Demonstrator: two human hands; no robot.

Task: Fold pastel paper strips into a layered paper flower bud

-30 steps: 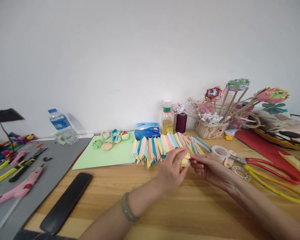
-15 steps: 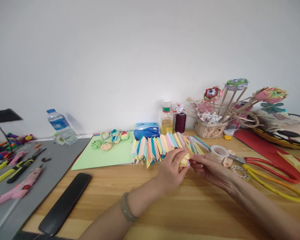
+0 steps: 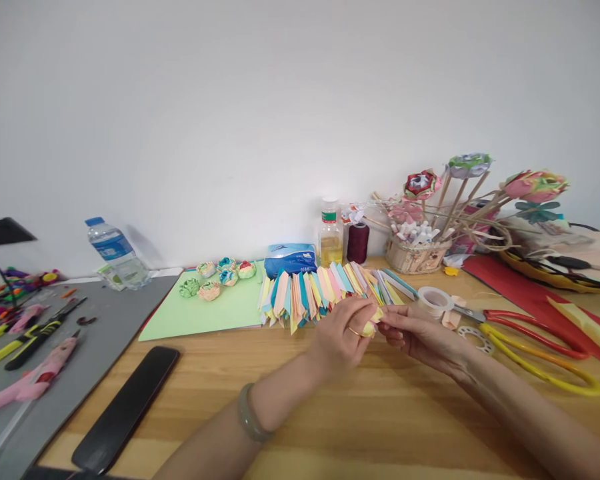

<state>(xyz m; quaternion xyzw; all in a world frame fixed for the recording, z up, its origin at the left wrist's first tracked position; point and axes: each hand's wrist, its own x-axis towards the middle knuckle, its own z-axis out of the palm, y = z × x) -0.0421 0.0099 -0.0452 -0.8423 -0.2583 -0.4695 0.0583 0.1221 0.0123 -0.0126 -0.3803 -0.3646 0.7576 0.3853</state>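
My left hand [image 3: 341, 333], with a ring and a bracelet at the wrist, is closed around a small yellow folded-paper piece [image 3: 372, 324]. From the right, my right hand [image 3: 420, 337] pinches at the edge of the same piece, its fingertips touching it. Just behind the hands lies a long row of folded paper strips [image 3: 300, 293] in yellow, pink, teal and peach. Several small paper flowers [image 3: 209, 291] sit on a green sheet [image 3: 175, 320] at the left.
Big scissors [image 3: 535, 333] and a tape roll [image 3: 435, 300] lie right. A basket [image 3: 415, 257] of paper flowers, a thread spool [image 3: 357, 243] and an oil bottle [image 3: 331, 240] stand behind. A phone [image 3: 127, 407] and a pink glue gun [image 3: 35, 380] are left.
The whole view has shifted slightly, so objects appear a little further left. Both hands keep hold of the yellow paper piece, with little change in their pose.
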